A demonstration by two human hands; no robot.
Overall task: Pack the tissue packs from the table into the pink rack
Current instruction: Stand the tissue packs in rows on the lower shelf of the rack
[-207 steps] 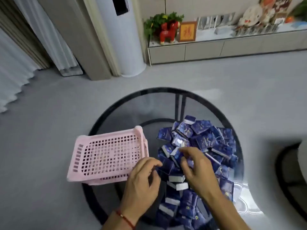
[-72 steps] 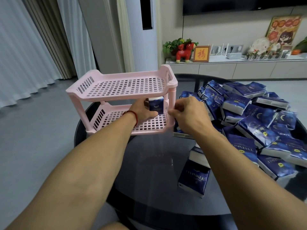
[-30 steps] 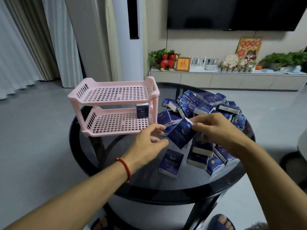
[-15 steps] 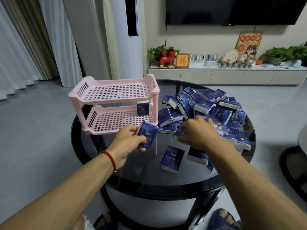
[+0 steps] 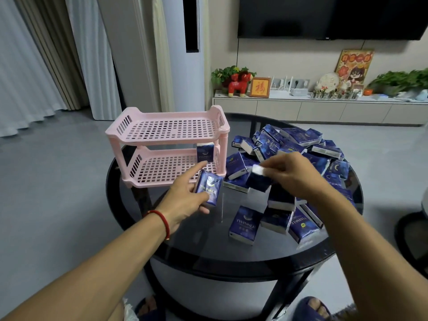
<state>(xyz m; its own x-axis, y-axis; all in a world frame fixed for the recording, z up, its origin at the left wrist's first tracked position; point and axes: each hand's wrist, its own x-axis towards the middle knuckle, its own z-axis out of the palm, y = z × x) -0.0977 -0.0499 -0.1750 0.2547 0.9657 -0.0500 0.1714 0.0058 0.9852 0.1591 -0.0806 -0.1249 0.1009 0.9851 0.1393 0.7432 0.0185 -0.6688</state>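
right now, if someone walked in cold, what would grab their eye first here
Probably the heap of dark blue tissue packs covering the right half of the round black glass table. Next, the pink two-tier rack at the table's left, with one pack standing upright on its lower shelf. In front, the left hand holds a pack near the rack while the right hand pinches another over the heap.
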